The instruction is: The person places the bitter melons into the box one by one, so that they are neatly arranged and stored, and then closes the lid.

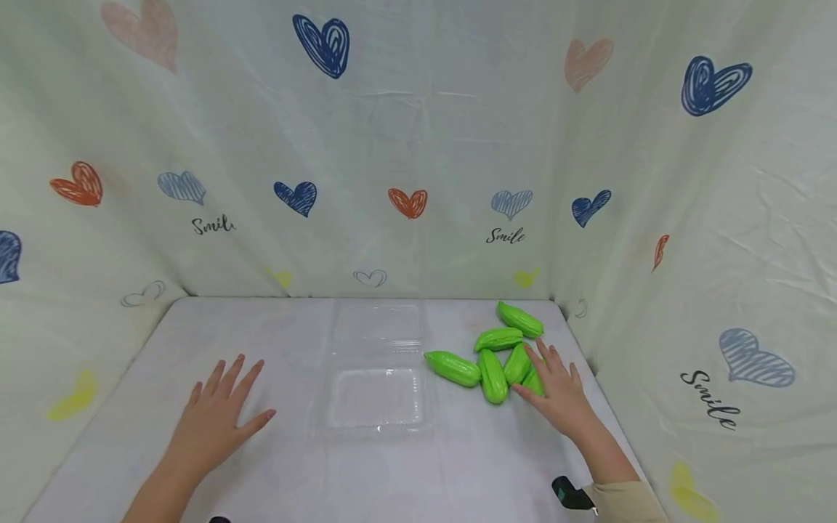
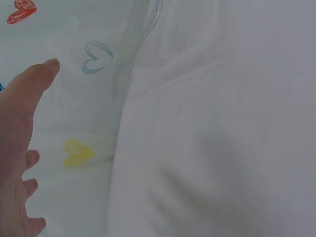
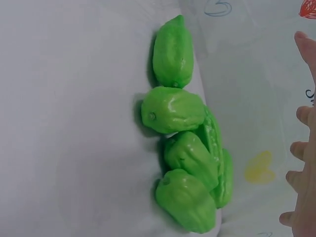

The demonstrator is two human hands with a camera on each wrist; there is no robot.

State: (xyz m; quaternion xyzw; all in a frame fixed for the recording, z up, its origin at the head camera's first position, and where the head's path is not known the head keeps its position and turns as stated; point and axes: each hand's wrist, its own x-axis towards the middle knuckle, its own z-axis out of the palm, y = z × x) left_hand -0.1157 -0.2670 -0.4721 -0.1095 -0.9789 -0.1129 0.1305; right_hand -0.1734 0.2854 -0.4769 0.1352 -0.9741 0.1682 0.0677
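Several bright green, ridged gourds [image 1: 493,376] that look like bitter melons lie clustered on the right of the table; in the right wrist view their lumpy, glossy sides [image 3: 180,109] show. My right hand [image 1: 559,396] hovers with spread fingers at the cluster's right edge, hiding part of one gourd. On the left my left hand [image 1: 212,425] is spread over the white tabletop, holding nothing. Between the hands lies a clear plastic clamshell box [image 1: 375,398], its lid [image 1: 379,327] folded back. The left wrist view catches only a clear edge of the box [image 2: 157,19].
A white table [image 1: 275,472] carries everything. Curtains printed with hearts [image 1: 408,203] hang close behind it and along both sides. Near the right forearm shows a black device [image 1: 571,494], and a beige sleeve [image 1: 624,501] covers that arm's lower part.
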